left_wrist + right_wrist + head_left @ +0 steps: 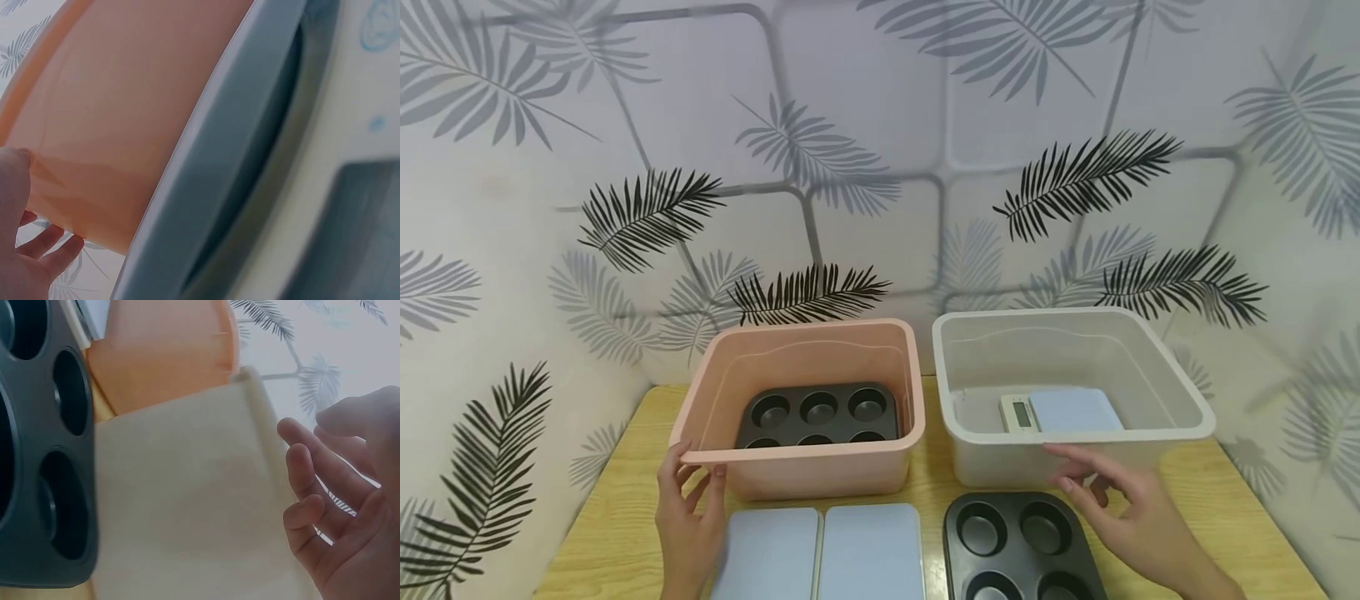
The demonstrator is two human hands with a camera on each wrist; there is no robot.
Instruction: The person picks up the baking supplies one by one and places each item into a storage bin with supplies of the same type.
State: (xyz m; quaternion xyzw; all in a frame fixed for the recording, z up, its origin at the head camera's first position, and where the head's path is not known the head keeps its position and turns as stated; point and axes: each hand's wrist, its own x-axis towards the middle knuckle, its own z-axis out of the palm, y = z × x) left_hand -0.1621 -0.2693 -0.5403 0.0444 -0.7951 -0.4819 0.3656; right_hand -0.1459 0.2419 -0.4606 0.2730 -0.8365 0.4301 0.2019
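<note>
My left hand (691,521) is at the near left corner of a pink plastic bin (820,471), its fingertips touching the rim and the thumb at the front wall. A dark muffin tin (842,402) lies inside that bin. My right hand (1138,508), loosely bent and holding nothing, is by the front rim of a white bin (1000,462), index fingertip right at the edge. In the white bin is a kitchen scale (1071,410) with a small display and light blue platform. The right wrist view shows the right hand (350,481) beside the bin's wall.
Two light blue kitchen scales, a left one (767,554) and a right one (871,550), lie side by side before the pink bin. Another dark muffin tin (1011,521) rests before the white bin. Behind the wooden table (617,500) stands a leaf-patterned wall (880,242).
</note>
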